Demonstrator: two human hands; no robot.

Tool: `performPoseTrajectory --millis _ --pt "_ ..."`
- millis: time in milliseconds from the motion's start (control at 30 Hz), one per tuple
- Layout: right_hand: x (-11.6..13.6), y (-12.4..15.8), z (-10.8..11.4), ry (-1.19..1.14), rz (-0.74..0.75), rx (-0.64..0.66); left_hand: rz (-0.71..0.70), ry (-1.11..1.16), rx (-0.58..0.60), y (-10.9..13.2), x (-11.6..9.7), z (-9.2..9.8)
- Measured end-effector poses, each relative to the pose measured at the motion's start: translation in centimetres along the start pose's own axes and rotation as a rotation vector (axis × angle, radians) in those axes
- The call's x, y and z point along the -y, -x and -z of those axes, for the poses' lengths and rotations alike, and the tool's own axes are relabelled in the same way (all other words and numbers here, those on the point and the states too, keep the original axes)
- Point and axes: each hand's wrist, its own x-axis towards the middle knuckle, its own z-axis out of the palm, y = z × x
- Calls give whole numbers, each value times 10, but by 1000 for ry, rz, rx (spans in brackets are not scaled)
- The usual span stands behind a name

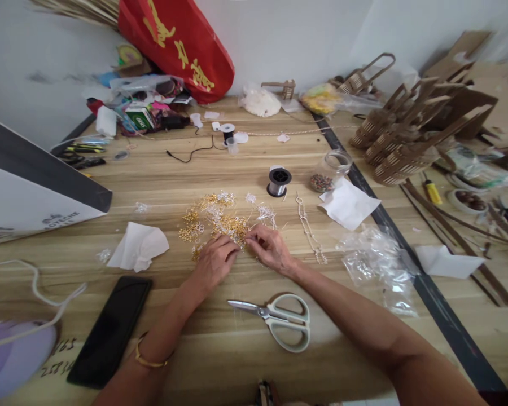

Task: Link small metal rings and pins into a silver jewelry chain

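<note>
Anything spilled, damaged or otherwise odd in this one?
Nothing looks clearly damaged. The small gold and silver pieces by the left hand and right hand might pass for a spill: they lie loose in scattered clusters, straight on the table. They may well have been laid out that way.

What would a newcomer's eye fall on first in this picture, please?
Probably the large red bag with gold lettering, at the upper left. Then the left hand and right hand, close together at the near edge of a spread of tiny gold and silver-coloured pieces, in the middle. The pale-handled scissors also stand out, lying nearer the viewer than the hands.
</note>
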Motion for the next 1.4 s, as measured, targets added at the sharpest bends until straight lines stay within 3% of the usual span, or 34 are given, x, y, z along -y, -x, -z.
performPoseTrajectory --millis 500,800,1100,1400 --pt "-1 0 0 -8 -1 9 -15 -61 -31 -2 -4 -6" --pt "-3 1 -1 -4 -37 9 83 132 -126 4 14 7" --pt "-2 1 -1 -13 -41 -2 -11 3 -54 6 19 6" --pt "-1 0 -2 -22 -51 -6 -47 150 -81 6 19 3"
